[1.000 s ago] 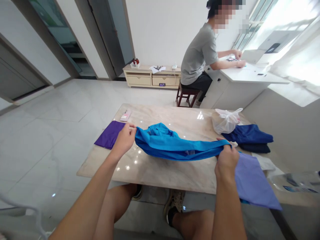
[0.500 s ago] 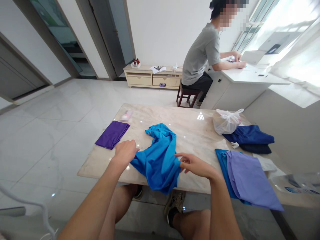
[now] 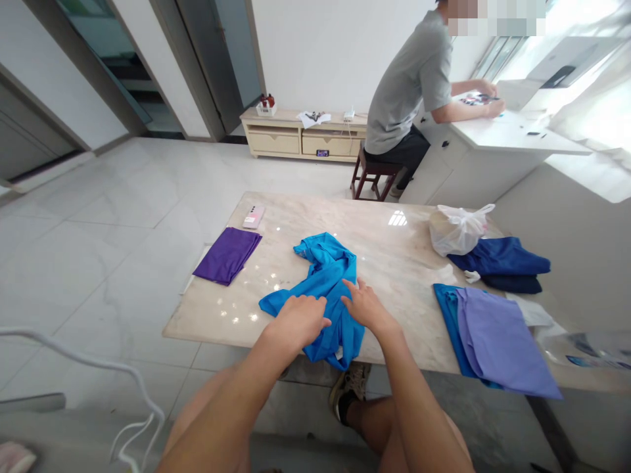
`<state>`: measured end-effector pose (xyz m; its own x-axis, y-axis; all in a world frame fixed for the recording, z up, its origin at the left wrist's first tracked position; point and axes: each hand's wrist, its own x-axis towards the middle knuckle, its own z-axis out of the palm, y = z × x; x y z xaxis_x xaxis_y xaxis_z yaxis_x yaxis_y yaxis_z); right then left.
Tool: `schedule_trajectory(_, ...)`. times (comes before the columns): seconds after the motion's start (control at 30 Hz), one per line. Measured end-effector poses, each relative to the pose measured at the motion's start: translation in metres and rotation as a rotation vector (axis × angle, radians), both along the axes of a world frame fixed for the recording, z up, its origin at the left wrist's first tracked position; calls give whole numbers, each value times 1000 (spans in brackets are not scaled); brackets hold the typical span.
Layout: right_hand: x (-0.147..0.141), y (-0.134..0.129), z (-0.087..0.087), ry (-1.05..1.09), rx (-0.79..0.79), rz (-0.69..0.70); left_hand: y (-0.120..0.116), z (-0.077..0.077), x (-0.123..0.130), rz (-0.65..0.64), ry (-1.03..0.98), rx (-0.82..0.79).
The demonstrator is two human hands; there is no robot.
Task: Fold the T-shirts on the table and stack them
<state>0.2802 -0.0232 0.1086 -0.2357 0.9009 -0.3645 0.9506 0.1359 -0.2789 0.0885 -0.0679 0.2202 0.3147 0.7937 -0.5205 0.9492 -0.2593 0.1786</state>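
Note:
A crumpled bright blue cloth [image 3: 331, 266] lies on the marble-look table, its near end hanging over the front edge. A small white patch, perhaps a label, shows near that hanging end. Over the cloth's lower left part is my left hand [image 3: 302, 316], back up, with thumb and index finger apart; its other fingers are partly hidden. My right hand [image 3: 365, 305] is at the cloth's right side, fingers spread and pointing left across it. Neither hand has a visible fold gripped. Whether the fingertips press on the fabric I cannot tell.
Left on the table [image 3: 394, 263] are a folded purple cloth [image 3: 229, 255] and a pink phone [image 3: 254, 217]. Right are folded lavender cloth [image 3: 503, 341], navy cloth [image 3: 507, 263] and a white plastic bag [image 3: 458, 230]. A person [image 3: 409, 85] sits at a white desk beyond.
My left hand has moved right from the cloth's left corner to over its middle. My right hand has shifted slightly up and inward onto the cloth. The view has tilted a little.

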Motion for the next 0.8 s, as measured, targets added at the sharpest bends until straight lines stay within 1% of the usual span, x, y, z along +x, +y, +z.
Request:
schedule_trajectory(0.1,-21,0,-7,-23,11,10,-4,1,1,-9,3,17)
schedule_trajectory(0.2,-36,1,-9,-56,-8,73,-6,2,-7,8,11,1)
schedule_trajectory(0.23,-38,0,-8,-61,-51,94,-6,2,-11,21,17,-2)
schedule_trajectory(0.33,-35,-1,1,-57,-287,133,-3,3,-26,59,32,11)
schedule_trajectory(0.37,-31,-2,5,-63,-316,130,-3,3,-30,67,35,17)
schedule_trajectory(0.4,-26,-3,8,-81,-291,113,-2,3,-34,75,38,25)
schedule_trajectory(0.47,-15,-2,11,-127,-137,56,-1,1,-39,86,40,42)
schedule_trajectory(0.5,-10,0,11,-134,-49,31,-1,0,-40,90,38,51)
schedule_trajectory(0.57,-3,5,6,-95,59,26,-1,-3,-39,91,30,62)
schedule_trajectory(0.7,-6,18,-16,59,161,178,-3,-7,-31,72,23,50)
schedule_trajectory(0.77,-12,22,-25,92,157,245,-4,-7,-27,62,25,44)
schedule_trajectory(0.8,-14,23,-27,89,144,258,-4,-7,-26,60,24,41)
